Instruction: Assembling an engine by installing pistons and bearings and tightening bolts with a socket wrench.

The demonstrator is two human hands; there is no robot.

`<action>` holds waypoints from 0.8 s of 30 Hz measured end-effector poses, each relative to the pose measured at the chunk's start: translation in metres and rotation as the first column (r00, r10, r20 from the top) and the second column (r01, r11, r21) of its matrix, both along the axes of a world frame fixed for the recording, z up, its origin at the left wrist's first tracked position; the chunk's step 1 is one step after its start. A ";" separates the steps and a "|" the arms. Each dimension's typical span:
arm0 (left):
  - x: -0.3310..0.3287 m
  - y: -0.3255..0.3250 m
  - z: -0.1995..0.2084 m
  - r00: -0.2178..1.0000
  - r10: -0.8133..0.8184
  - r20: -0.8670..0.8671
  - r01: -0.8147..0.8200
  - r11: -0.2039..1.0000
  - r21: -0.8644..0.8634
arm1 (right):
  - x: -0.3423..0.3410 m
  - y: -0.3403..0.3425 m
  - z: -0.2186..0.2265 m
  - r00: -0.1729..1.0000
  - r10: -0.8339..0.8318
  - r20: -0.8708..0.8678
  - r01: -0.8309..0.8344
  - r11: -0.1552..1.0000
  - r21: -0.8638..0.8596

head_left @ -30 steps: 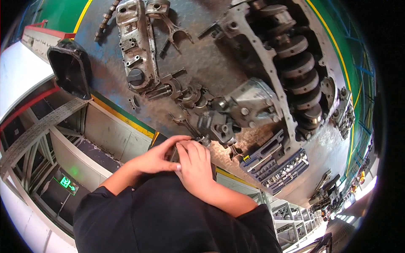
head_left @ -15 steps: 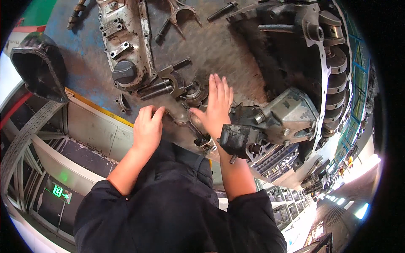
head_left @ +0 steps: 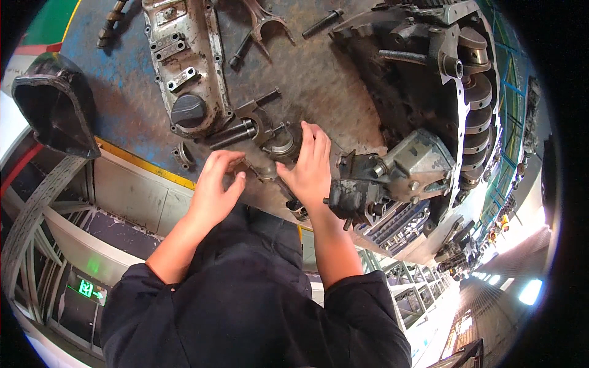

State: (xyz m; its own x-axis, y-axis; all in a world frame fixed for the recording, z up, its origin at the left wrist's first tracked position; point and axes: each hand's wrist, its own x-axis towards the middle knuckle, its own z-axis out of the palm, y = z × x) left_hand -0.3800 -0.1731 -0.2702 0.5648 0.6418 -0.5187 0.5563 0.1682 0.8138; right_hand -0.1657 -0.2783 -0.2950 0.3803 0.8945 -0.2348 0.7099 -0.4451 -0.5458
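My left hand [head_left: 215, 187] hovers at the table's near edge, thumb and fingers curved apart, with nothing visible in it. To its right my right hand [head_left: 310, 172] is open, fingers bent and thumb spread, beside a curved metal bearing cap [head_left: 282, 146]; whether it touches the cap I cannot tell. Just beyond the hands lie another half-round cap [head_left: 261, 122] and long dark bolts [head_left: 232, 134]. Between the hands are small greasy metal parts, partly hidden. A piston [head_left: 297, 210] shows in part behind my right wrist. A small half-ring [head_left: 182, 156] lies further left.
A valve cover [head_left: 205, 73] with a black cap [head_left: 188, 111] lies beyond my left hand. A fork-shaped part [head_left: 267, 27] and loose bolts [head_left: 322, 23] lie farther back. At right stand a bracketed housing [head_left: 417, 165] and a crankshaft [head_left: 477, 122]. A black hollow part [head_left: 55, 107] sits far left.
My left thumb has moved away from its fingers, opening that hand. The right hand's stretched fingers have bent and come lower. The whole view has shifted slightly.
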 end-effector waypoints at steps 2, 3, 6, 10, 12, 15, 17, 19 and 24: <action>0.006 0.004 0.001 0.995 0.066 0.073 -0.061 0.996 -0.070 | -0.013 -0.002 0.018 1.000 0.002 -0.028 -0.002 1.000 -0.002; 0.010 0.007 0.001 0.992 0.076 0.096 -0.069 0.995 -0.070 | -0.022 -0.001 0.029 0.998 0.002 -0.066 -0.003 1.000 -0.015; 0.015 0.017 0.003 0.960 0.144 0.241 -0.041 0.922 -0.385 | -0.048 0.001 0.071 0.988 0.061 -0.141 -0.067 0.997 -0.043; 0.015 0.019 0.027 0.838 0.347 0.421 0.100 0.662 -0.743 | -0.071 0.001 0.133 0.983 0.085 -0.165 -0.073 0.994 0.075; 0.016 0.012 0.052 0.763 0.536 0.363 0.108 0.447 -0.888 | -0.070 -0.006 0.161 0.958 0.069 -0.277 -0.032 0.990 0.138; 0.026 0.010 0.086 0.783 0.545 0.299 0.067 0.405 -0.912 | -0.058 -0.019 0.188 0.825 -0.080 -0.560 0.246 0.942 0.228; 0.033 0.010 0.107 0.739 0.592 0.322 0.109 0.366 -0.924 | -0.054 -0.022 0.199 0.887 -0.075 -0.455 0.272 0.882 0.385; 0.040 0.011 0.123 0.734 0.607 0.304 0.127 0.317 -0.940 | -0.043 -0.025 0.212 0.947 0.024 -0.320 0.129 0.884 0.448; 0.060 0.015 0.151 0.852 0.479 0.210 0.095 0.254 -0.963 | -0.033 -0.027 0.261 0.970 0.020 -0.244 0.040 0.971 0.237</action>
